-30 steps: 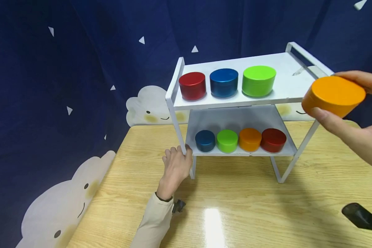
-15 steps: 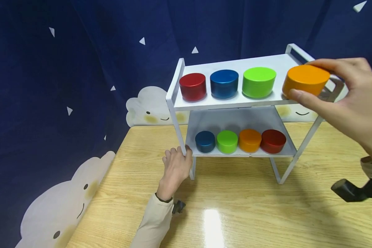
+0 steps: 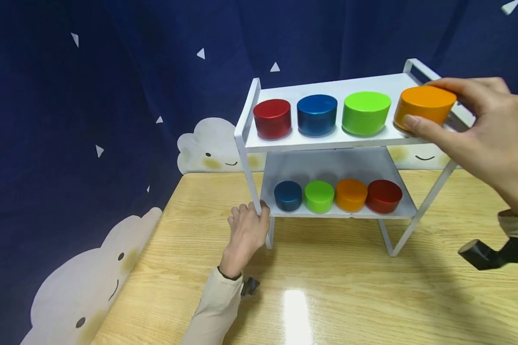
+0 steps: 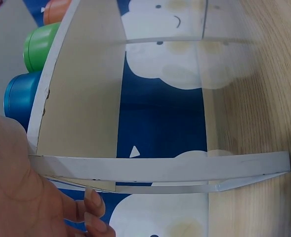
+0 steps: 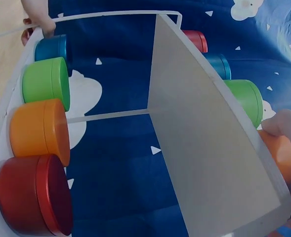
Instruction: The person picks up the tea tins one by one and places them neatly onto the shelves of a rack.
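Observation:
My right hand (image 3: pixel 492 134) pinches an orange round tin (image 3: pixel 427 101) between thumb and fingers, at the right end of the white rack's top shelf (image 3: pixel 328 142). In the right wrist view this orange tin (image 5: pixel 279 155) sits right at the shelf surface. To its left stand a green tin (image 3: pixel 366 114), a blue tin (image 3: pixel 317 115) and a red tin (image 3: pixel 272 119), in a row. My left hand (image 3: pixel 247 232) grips the rack's left front leg (image 3: pixel 251 184) at the lower shelf's corner. In the left wrist view its fingertips (image 4: pixel 93 202) show beyond the white bar.
The lower shelf (image 3: pixel 328 163) bears a blue tin (image 3: pixel 288 196), a green tin (image 3: pixel 319 197), an orange tin (image 3: pixel 351 195) and a dark red tin (image 3: pixel 384 196). The rack stands on a wooden table (image 3: pixel 328 268) before a dark blue curtain (image 3: pixel 155 57). Raised rails edge the top shelf's ends.
My right hand has brought the orange tin leftward from beyond the rack's right side to the top shelf, beside the green tin. The left hand keeps its grip on the leg.

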The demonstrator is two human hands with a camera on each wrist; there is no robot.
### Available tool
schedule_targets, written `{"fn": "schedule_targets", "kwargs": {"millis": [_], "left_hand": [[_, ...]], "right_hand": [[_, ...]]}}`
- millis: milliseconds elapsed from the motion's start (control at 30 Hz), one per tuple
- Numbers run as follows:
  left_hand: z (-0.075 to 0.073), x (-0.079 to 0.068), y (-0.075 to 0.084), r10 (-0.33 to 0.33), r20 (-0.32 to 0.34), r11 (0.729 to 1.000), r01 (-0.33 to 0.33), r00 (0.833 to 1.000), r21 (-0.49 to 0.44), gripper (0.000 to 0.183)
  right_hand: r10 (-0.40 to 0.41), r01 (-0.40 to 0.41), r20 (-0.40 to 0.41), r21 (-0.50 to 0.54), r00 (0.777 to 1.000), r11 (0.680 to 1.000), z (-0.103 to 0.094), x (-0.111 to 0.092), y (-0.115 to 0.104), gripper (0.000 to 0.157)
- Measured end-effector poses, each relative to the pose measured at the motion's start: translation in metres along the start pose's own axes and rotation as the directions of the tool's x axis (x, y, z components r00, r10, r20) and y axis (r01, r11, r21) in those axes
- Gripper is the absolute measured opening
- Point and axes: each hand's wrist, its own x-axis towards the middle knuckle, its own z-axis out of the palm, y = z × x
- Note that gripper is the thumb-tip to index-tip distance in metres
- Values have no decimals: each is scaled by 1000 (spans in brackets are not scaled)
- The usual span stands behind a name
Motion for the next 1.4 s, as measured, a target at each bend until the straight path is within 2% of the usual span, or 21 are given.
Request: {"fn": "schedule_targets", "kwargs": {"millis": [433,733,1100,1400], "left_hand": [[0,4,1,3,8,1000,-3,1000,3,48],[4,1,1,-1,7,1000,2,1000,-6,49],[2,2,2,12,-5,1000,-12,1000,3,48],[3,0,-1,16,-12,1000,-16,1000,-3,45]], "right_hand": [[6,-6,6,25,1000,1000,2,2,1,59],[31,-32,36,15,999,999,1,0,1,61],[44,-44,25,-4,999,999,-1,-1,2,61],[-5,5,16,17,1000,1000,2,-1,3,62]]}}
